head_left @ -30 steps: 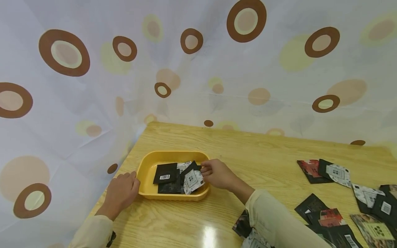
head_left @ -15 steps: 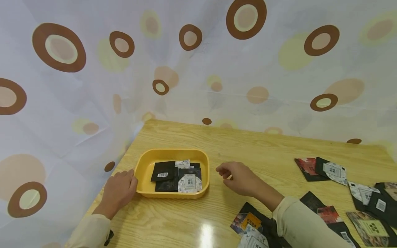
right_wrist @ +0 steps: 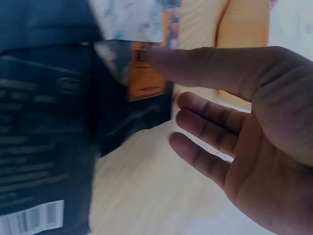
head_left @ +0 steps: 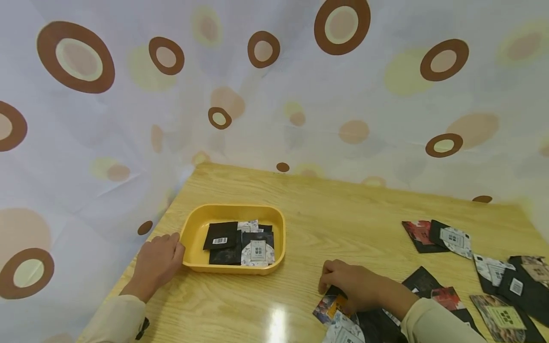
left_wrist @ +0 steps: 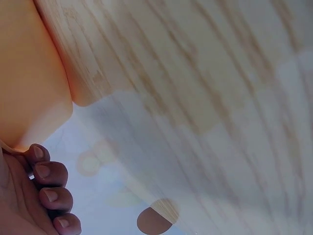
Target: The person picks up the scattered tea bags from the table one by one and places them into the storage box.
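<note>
A yellow plastic tray holds several flat black and white-patterned sachets. At its left front corner, my left hand grips the rim; the left wrist view shows those fingers curled beside the tray wall. My right hand is over a pile of sachets at the front, at a black sachet with an orange label. In the right wrist view the thumb overlaps that label, the other visible fingers are loosely bent and apart, and the index finger is hidden.
A white floral sachet overlaps the pile at the front edge of view. More sachets lie to the right, including a red and black one and a yellow-labelled one. A patterned cloth hangs behind the wooden table.
My right hand has let go of a white-patterned sachet in the tray, then moved right and down to the front pile. My left hand has stayed at the tray's corner.
</note>
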